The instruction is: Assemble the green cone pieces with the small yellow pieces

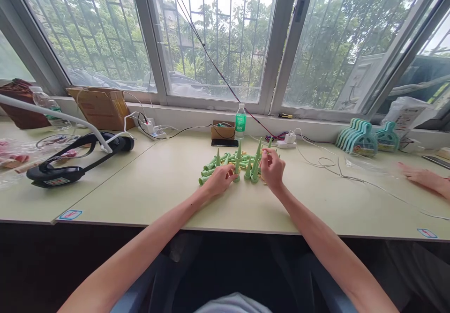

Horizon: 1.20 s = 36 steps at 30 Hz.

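Steadying works best low, the left hand (221, 179) gripping a green cone (237, 167) in front of the pile (211, 166) (right hand's (273, 167) grip unclear).

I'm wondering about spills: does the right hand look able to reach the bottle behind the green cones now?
Probably yes: the right hand would need to clear the upright green cones, but the bottle stands mostly exposed beyond them.
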### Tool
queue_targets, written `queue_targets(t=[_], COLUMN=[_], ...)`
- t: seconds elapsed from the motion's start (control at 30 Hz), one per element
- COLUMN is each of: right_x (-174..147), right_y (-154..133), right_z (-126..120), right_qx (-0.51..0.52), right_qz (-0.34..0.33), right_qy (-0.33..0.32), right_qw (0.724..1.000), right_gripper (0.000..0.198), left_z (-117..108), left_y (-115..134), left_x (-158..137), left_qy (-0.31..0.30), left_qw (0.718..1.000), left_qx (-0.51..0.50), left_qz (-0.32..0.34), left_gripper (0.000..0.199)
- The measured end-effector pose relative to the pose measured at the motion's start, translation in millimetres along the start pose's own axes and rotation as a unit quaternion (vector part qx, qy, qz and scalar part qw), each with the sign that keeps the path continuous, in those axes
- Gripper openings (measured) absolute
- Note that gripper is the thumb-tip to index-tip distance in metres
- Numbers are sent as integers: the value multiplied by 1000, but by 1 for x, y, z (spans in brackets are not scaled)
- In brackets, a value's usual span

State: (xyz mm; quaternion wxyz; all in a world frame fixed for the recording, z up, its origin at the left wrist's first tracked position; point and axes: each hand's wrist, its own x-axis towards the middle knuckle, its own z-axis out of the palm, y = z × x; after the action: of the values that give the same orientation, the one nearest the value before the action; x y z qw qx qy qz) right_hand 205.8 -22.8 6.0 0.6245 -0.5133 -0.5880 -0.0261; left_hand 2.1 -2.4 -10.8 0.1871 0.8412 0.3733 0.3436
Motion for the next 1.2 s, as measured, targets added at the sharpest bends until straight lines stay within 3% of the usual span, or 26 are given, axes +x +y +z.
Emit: queue_targets(t=[0.17,0.57,1.2], right_x=[1,2,2], right_y=[2,6,-1], right_z=[1,-1,-3], right_qx=[-30,-39,8], right_qz=[-9,-8,-9], right_qy=[7,-99,-99], right_qw=[999,994,995], right_gripper=[31,34,46], left_z=[1,-2,-1], left_y=[0,5,4], left_x=[0,-3,-5], left_qy=[5,-3,-23], left_qw=[1000,1000,999], left_qx=[-6,-2,16], left_qz=[-7,-3,42], left_gripper=[20,25,25])
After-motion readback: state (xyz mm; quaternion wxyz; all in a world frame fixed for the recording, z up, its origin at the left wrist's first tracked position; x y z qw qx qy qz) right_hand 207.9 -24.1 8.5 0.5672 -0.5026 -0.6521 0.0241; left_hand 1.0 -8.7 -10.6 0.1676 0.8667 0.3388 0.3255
